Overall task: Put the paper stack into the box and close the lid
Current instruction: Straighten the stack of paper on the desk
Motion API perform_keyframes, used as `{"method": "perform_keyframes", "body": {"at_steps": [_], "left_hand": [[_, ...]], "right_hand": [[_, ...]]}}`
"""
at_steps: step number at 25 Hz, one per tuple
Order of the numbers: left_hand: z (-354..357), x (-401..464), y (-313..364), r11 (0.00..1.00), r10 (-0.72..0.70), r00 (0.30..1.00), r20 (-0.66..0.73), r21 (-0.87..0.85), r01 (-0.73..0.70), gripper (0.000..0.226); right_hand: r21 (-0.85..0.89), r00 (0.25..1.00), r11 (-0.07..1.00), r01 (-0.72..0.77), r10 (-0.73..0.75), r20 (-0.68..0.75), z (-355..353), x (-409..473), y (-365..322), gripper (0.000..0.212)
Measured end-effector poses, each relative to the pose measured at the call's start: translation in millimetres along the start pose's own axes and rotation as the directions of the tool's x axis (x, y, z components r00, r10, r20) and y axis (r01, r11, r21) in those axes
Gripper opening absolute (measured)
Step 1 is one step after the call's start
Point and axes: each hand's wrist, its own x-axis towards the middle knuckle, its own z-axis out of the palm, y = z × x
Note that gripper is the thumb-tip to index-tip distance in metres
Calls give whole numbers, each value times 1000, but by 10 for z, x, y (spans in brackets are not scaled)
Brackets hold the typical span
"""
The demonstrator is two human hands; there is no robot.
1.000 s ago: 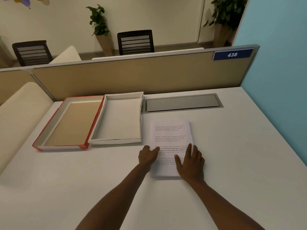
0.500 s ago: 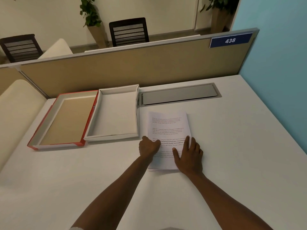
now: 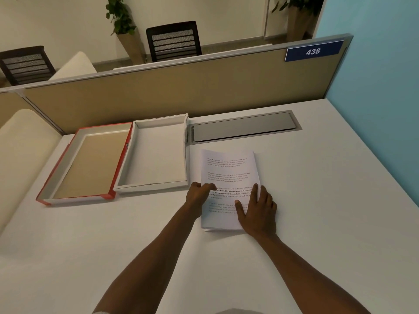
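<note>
The paper stack [image 3: 227,173], white sheets with printed text, lies flat on the white desk just right of the box. The white box [image 3: 158,155] is open and holds nothing. Its red-edged lid [image 3: 84,164] lies upside down to the left, touching the box. My left hand [image 3: 198,196] grips the stack's left edge, thumb on top and fingers curled at the side. My right hand [image 3: 258,211] rests flat on the stack's near right corner with fingers spread. The near edge of the stack looks slightly raised off the desk.
A grey cable hatch [image 3: 243,129] is set into the desk behind the paper. A tan partition [image 3: 181,87] runs along the back edge and a blue wall [image 3: 374,109] stands on the right. A cream cushion [image 3: 20,155] sits left of the desk.
The view has shifted slightly. Both hands stay on the paper stack in about the same places, with my left thumb a little further onto the top sheet.
</note>
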Motion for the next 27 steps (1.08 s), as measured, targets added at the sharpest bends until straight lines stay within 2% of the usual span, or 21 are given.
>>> {"method": "perform_keyframes", "body": {"at_steps": [5, 8, 14, 20, 23, 27], "left_hand": [[-44, 41, -58, 996, 46, 999, 11, -77, -45, 31], [-60, 91, -52, 993, 28, 999, 21, -117, -26, 28], [-68, 183, 172, 1000, -24, 999, -20, -20, 24, 54], [43, 310, 373, 995, -19, 999, 26, 97, 17, 56], [113, 349, 415, 998, -35, 999, 25, 60, 33, 53], [181, 342, 424, 993, 3, 999, -48, 120, 3, 51]], "right_hand": [[10, 1000, 1000, 2, -2, -3, 16, -4, 11, 86], [23, 1000, 1000, 0, 0, -2, 20, -2, 13, 86], [22, 1000, 1000, -6, 6, -6, 23, 6, 13, 87], [32, 1000, 999, -16, 17, -17, 17, -8, 8, 87], [27, 999, 1000, -15, 15, -32, 33, 4, 18, 86], [8, 999, 1000, -24, 24, -35, 96, 9, 41, 87]]}}
